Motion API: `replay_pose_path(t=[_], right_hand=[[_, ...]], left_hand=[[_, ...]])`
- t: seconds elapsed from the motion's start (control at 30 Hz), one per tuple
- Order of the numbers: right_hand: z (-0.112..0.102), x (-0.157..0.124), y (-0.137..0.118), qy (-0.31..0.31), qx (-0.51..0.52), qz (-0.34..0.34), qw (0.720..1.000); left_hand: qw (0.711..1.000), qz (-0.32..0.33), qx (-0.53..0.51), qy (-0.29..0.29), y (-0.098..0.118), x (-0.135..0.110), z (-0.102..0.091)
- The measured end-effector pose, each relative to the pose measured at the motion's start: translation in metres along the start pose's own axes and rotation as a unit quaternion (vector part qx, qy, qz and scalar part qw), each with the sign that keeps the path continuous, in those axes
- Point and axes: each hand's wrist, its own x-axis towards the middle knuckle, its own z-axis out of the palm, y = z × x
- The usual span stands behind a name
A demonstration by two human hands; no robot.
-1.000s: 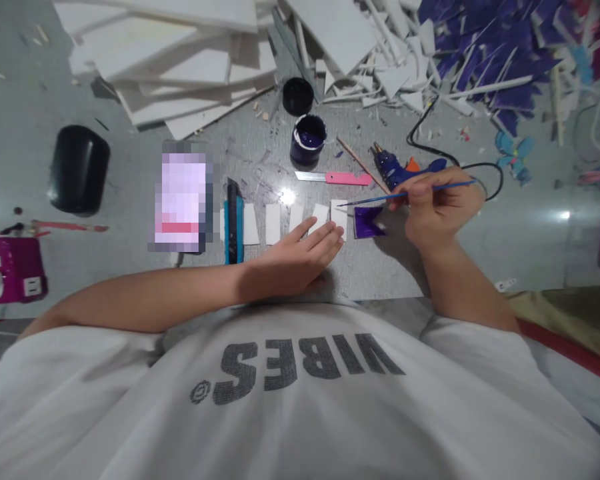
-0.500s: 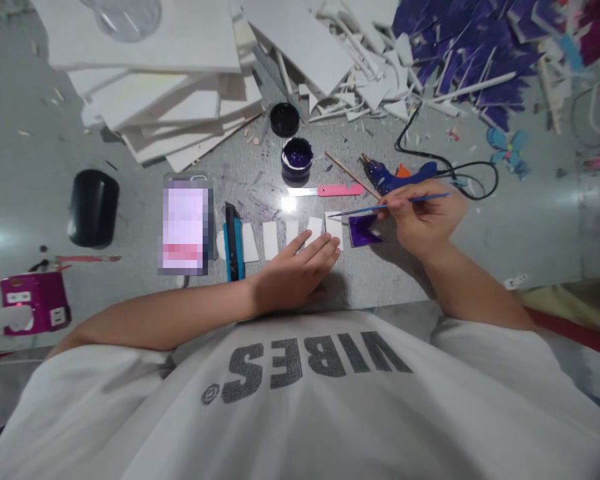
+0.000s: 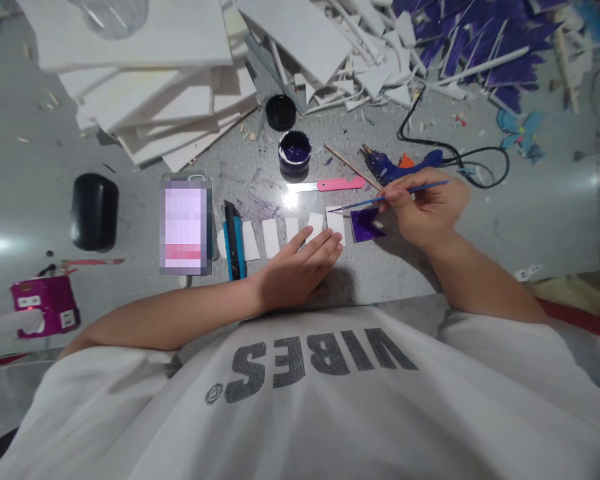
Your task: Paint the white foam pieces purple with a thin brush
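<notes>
My right hand grips a thin blue paintbrush in a pinch. Its tip is at the upper edge of a white foam board piece, the rightmost in a row. Fingers stretched out, my left hand lies over the lower part of that piece and the neighbouring white piece. Several more white strips are lined up to the left. A purple-painted piece lies between the row and my right hand. Behind the row stands an open jar of dark purple paint, its black lid beyond it.
A pink-handled knife, a wooden stick and a blue glue gun with its cord lie behind. A teal box cutter and phone lie left. White boards and purple scraps fill the back.
The view has shifted slightly. The brush tip stays at the top edge of the rightmost white piece, and both hands keep nearly the same pose.
</notes>
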Motion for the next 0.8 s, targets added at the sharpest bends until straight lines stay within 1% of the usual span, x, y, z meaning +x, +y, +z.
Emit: replay_pose_path(t=[0.1, 0.2, 0.27, 0.33, 0.43, 0.6, 0.8], right_hand=[[-0.0008, -0.0003, 0.0014, -0.003, -0.018, 0.030, 0.999], [-0.0015, -0.0003, 0.0025, -0.005, -0.026, 0.035, 0.999], [-0.0019, -0.0003, 0.0033, -0.010, -0.022, 0.020, 1.000], [-0.0021, -0.0005, 0.0045, -0.012, -0.020, -0.011, 1.000], [-0.0022, -0.0007, 0.0072, -0.001, -0.033, -0.044, 0.998], [-0.0031, 0.0005, 0.0101, 0.008, -0.061, -0.050, 0.997], [-0.0037, 0.0018, 0.0081, 0.021, -0.041, -0.050, 0.998]], left_hand=[[1.000, 0.002, -0.009, -0.002, -0.0007, 0.0003, 0.0014], [1.000, 0.001, -0.011, -0.002, -0.0016, 0.0008, 0.0036], [1.000, 0.006, -0.007, 0.002, -0.0020, 0.0009, 0.0042], [1.000, 0.007, -0.003, 0.005, -0.0021, 0.0010, 0.0037], [1.000, 0.002, -0.003, 0.003, -0.0017, 0.0012, 0.0012], [1.000, 0.003, 0.007, 0.004, -0.0010, 0.0020, -0.0027], [0.999, 0.010, 0.022, 0.024, -0.0008, 0.0024, -0.0002]])
